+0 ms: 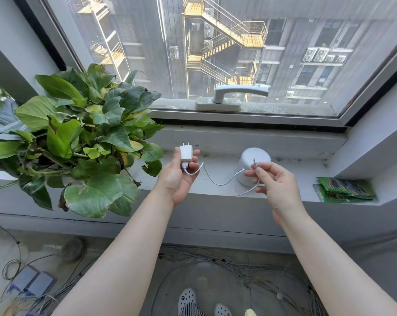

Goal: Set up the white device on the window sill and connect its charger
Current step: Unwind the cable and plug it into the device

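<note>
At frame centre, left hand (180, 172) fingers grip charger (186, 153); right hand (275, 181) fingers pinch cable plug (255, 164) before device (250, 163) on sill (295, 169)

device (253, 164) base: behind right hand (275, 181) | plug tip (254, 161): perhaps USB, too small

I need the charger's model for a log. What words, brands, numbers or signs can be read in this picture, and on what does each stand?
No text can be read.
White plug adapter in the left hand: face looks blank.
White device on the sill: no marking shows.
Green packets: printed, but too blurred to read.
</note>
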A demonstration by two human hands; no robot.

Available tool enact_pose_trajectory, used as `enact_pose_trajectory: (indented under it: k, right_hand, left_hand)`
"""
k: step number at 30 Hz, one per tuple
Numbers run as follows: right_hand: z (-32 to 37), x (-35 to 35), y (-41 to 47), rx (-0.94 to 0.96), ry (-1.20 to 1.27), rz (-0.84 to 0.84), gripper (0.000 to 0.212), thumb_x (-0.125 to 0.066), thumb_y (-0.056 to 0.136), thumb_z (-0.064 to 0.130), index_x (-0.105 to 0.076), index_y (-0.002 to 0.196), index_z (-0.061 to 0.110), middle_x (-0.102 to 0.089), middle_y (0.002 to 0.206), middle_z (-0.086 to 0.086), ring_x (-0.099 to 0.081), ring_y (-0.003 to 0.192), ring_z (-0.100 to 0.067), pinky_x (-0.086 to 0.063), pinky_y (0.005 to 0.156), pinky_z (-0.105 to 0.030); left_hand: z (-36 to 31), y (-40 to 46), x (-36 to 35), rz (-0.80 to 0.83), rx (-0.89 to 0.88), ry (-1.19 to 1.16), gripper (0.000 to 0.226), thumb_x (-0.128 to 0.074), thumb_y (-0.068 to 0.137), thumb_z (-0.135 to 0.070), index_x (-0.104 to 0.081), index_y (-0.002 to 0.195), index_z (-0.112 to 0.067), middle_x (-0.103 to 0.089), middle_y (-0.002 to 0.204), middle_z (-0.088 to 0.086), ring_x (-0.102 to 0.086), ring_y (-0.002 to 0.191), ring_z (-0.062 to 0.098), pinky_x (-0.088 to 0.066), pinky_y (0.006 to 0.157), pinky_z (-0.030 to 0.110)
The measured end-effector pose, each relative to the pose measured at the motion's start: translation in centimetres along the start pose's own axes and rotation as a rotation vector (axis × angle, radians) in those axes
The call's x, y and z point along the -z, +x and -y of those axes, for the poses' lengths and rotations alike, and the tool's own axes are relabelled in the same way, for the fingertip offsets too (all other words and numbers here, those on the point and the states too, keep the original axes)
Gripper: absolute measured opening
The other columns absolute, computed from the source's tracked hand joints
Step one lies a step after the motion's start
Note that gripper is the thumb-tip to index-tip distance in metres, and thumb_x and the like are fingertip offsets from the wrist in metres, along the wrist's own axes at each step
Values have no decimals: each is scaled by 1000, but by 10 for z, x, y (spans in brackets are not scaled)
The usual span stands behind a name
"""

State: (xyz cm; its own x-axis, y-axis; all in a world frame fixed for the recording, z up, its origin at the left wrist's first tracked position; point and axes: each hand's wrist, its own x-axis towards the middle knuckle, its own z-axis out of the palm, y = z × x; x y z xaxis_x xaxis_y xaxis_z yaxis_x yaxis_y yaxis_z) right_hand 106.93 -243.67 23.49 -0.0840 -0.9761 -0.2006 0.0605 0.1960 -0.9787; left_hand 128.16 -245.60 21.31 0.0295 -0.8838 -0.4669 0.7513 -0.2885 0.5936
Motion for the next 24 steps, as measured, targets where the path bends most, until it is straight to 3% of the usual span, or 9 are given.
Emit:
enact_pose_trajectory:
  k: [3, 8, 13, 18, 24]
  right_hand:
    - [-8, -9, 0, -89, 52, 76, 12, -53, 94, 7, -64, 90, 11, -76, 74, 1, -57, 64, -9, -51, 55, -15]
    - [-18, -33, 1, -193, 104, 122, 11, -53, 95, 10, -63, 90, 11, -72, 84, -6, -58, 64, -9, -53, 59, -16]
    - [-18, -52, 8, -303, 186, 104, 3, -60, 91, 15, -62, 91, 15, -65, 86, -3, -64, 72, -12, -55, 62, -18]
    - [-21, -60, 15, -285, 78, 95, 6, -59, 92, 18, -62, 88, 21, -65, 99, -5, -58, 89, -16, -47, 68, -22]
    - [-20, -67, 21, -239, 242, 89, 7, -59, 91, 13, -64, 88, 16, -65, 81, -4, -58, 73, -10, -50, 64, -19]
  left_hand:
    - [7, -7, -13, 120, 30, 36, 44, -40, 98, -35, -61, 105, 3, -60, 84, 7, -54, 65, 8, -56, 66, 18]
    - [13, -11, -23, 164, 33, 274, 42, -38, 97, -40, -66, 102, -10, -68, 72, -7, -56, 64, 5, -46, 59, 16]
    - [12, -11, -20, 194, 80, 220, 40, -39, 98, -37, -65, 105, -6, -64, 76, -2, -51, 61, 7, -45, 53, 17]
    - [7, -9, -17, 167, 50, 233, 38, -39, 99, -35, -64, 104, -6, -65, 75, -2, -50, 62, 7, -47, 57, 17]
    - [3, 1, -19, 61, -147, 329, 21, -45, 98, -24, -59, 99, -8, -76, 75, 0, -60, 66, 9, -50, 61, 16]
